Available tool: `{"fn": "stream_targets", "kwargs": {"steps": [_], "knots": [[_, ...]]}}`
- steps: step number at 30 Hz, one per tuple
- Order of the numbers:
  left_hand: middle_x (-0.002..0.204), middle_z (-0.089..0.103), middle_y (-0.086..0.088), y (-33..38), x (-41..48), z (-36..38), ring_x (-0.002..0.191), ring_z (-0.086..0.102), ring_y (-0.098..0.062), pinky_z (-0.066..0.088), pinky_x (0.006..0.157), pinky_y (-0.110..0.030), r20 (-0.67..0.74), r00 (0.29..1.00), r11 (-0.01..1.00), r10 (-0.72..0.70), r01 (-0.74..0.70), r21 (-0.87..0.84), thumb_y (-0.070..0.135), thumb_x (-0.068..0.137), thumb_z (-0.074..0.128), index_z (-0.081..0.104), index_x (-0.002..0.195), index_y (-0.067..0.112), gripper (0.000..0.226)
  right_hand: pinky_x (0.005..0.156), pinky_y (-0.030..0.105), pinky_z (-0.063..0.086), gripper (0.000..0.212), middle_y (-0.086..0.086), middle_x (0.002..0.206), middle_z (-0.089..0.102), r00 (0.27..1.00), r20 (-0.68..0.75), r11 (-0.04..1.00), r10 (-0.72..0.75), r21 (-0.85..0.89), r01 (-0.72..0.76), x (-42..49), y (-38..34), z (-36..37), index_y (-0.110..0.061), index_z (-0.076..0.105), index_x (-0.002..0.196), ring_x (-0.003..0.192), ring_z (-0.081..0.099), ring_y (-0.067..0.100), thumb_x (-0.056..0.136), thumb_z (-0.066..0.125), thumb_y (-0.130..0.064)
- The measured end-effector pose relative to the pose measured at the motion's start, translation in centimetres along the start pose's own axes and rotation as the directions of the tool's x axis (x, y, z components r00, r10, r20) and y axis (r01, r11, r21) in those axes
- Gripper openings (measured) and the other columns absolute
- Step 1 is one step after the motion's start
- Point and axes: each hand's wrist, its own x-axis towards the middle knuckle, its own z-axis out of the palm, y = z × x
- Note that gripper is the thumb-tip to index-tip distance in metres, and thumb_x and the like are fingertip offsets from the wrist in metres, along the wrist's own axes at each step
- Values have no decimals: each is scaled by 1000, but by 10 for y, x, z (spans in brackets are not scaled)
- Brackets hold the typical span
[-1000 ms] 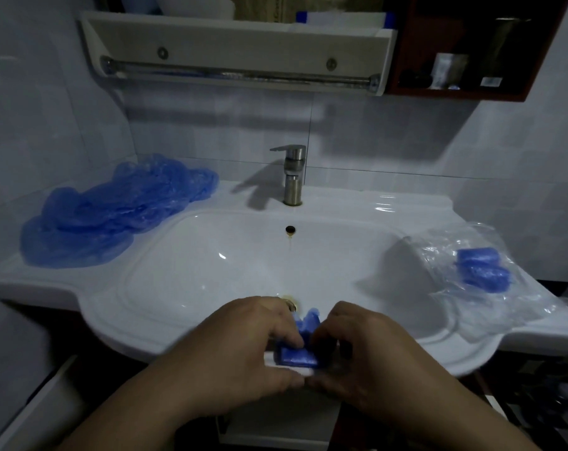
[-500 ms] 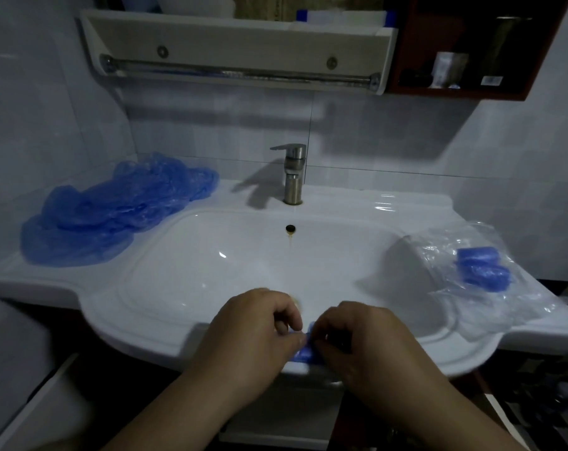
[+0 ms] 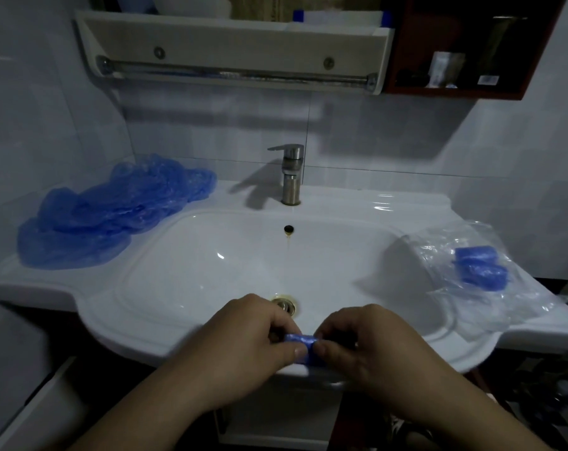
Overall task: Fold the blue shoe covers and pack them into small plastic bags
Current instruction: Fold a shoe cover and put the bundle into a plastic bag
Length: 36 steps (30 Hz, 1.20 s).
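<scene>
Folding step in hand: left hand and right hand pinch a small folded blue shoe cover between them over the sink's front rim; next, judged, it goes into a plastic bag at right, needing a firm one-handed hold.

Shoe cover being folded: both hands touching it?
Touching. The head view shows the left hand and right hand pinching the small folded shoe cover from either side, fingertips pressed onto it above the sink front rim.
</scene>
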Motion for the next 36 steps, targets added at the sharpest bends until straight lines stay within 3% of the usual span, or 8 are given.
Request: {"fn": "stream_targets", "kwargs": {"steps": [6,14,20,24,27,29,33,36], "knots": [[65,58,13,4,9,11,62,57,-6,34,53,-11,-93,994,998,-56,55,-6,37,86,72,71,94,32,10,66,15,36,28,-10,98,53,995,-76,989,66,-127,-75,8,0,16,-34,69,108,87,50,4,90,56,-50],[78,66,14,-1,13,4,64,56,4,33,53,-8,-16,1000,999,-21,21,44,38,84,74,73,83,33,5,58,12,36,16,-17,76,47,994,-21,993,111,-40,-112,12,-5,12,-30,72,100,70,49,-1,89,62,-38],[69,66,16,10,22,7,66,60,-1,40,55,-11,-102,995,1000,-14,13,-9,32,82,77,74,76,31,6,61,22,49,13,-4,79,70,988,-88,990,131,62,-126,10,1,2,-22,71,88,68,62,7,84,69,-34],[80,72,9,31,28,11,73,69,-7,54,61,-18,-189,982,960,-11,-43,-278,18,82,78,72,90,31,16,56,18,48,9,-9,67,68,950,-257,961,175,256,-108,6,9,-17,-24,70,75,60,61,1,78,78,-29],[88,70,9,47,38,18,80,69,-7,52,58,-13,-336,939,894,-70,-90,-438,18,84,75,66,99,34,24,62,15,52,10,-15,68,65,830,-521,966,197,249,-73,2,18,-33,-29,68,77,71,62,-5,79,77,-27],[88,70,8,57,49,23,81,68,-7,49,62,-12,-360,930,876,-71,-115,-469,18,86,73,67,99,32,20,61,5,46,10,-18,68,65,677,-703,961,216,275,-21,-2,31,-50,-28,70,80,72,62,-7,78,78,-22],[91,72,9,81,76,33,87,68,-4,50,76,-18,-160,987,898,7,-77,-433,20,89,70,70,99,30,14,54,7,42,16,-19,62,64,395,-835,916,383,398,-46,-8,71,-89,-30,66,71,61,63,-3,78,77,-20],[100,72,5,107,109,44,95,69,-10,54,90,-30,-9,1000,908,-13,8,-420,23,90,68,70,102,26,12,54,11,39,7,-17,66,62,360,-816,892,452,415,-178,-8,100,-112,-24,69,80,62,59,-4,83,70,-17]]}}
